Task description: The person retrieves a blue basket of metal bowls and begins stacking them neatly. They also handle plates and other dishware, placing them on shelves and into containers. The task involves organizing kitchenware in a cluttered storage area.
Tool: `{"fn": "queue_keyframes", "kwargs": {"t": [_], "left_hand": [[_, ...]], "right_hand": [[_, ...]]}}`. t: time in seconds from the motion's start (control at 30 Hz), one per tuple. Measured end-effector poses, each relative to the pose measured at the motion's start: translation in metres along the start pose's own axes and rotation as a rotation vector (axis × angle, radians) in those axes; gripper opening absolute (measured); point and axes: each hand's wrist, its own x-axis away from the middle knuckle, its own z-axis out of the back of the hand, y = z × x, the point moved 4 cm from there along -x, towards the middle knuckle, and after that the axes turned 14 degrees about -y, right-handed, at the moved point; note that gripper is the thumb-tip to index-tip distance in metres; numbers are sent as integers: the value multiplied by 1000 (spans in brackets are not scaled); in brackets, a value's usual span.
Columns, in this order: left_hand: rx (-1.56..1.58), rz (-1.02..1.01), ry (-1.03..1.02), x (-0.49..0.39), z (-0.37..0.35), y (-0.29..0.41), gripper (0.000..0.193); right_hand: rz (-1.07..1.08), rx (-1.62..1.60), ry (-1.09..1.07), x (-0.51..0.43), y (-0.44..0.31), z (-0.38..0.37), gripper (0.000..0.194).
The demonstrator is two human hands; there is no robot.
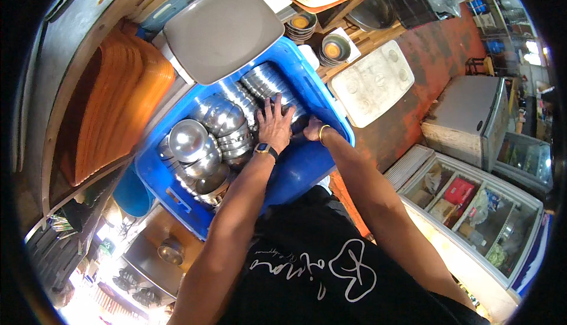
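A deep blue plastic bin (305,159) sits in front of me, with many shiny stainless-steel bowls inside. Some are nested in long rows lying on their sides, such as the row of bowls (266,79) at the far end. Looser ones are heaped at the left, with one bowl (188,140) facing up on top. My left hand (275,123), with a watch at its wrist, rests fingers spread on the bowls. Down by the bin's right wall is my right hand (313,129), a gold bangle on the wrist; its fingers are curled and partly hidden.
A grey square tray (223,32) lies beyond the bin. Orange trays (128,108) are stacked at left. Small bowls (335,49) stand on a wooden shelf, near a whitish plastic lid (374,83). At right are a glass-topped chest freezer (469,218) and a grey appliance (465,108).
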Motion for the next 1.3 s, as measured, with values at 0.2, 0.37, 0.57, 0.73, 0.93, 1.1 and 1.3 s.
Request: {"fn": "queue_keyframes", "kwargs": {"t": [0.2, 0.37, 0.57, 0.73, 0.93, 1.1, 1.3], "left_hand": [[-60, 5, 91, 5, 0, -7, 55], [34, 34, 72, 1, -30, -4, 37], [834, 6, 365, 20, 43, -48, 26], [926, 139, 302, 37, 77, -86, 17], [593, 253, 120, 13, 70, -89, 27], [700, 334, 105, -31, 27, -91, 62], [701, 556, 449, -69, 19, -87, 69]], "right_hand": [[213, 70, -131, 94, -44, 39, 56], [655, -390, 198, 251, -68, 61, 51], [1044, -1203, -93, 326, -28, 50, 67], [1046, -1371, -119, 325, 1, 36, 74], [1089, -1164, 8, 314, -12, 18, 68], [875, -789, 176, 299, -40, 22, 60], [742, -900, 100, 260, -52, 31, 53]]}}
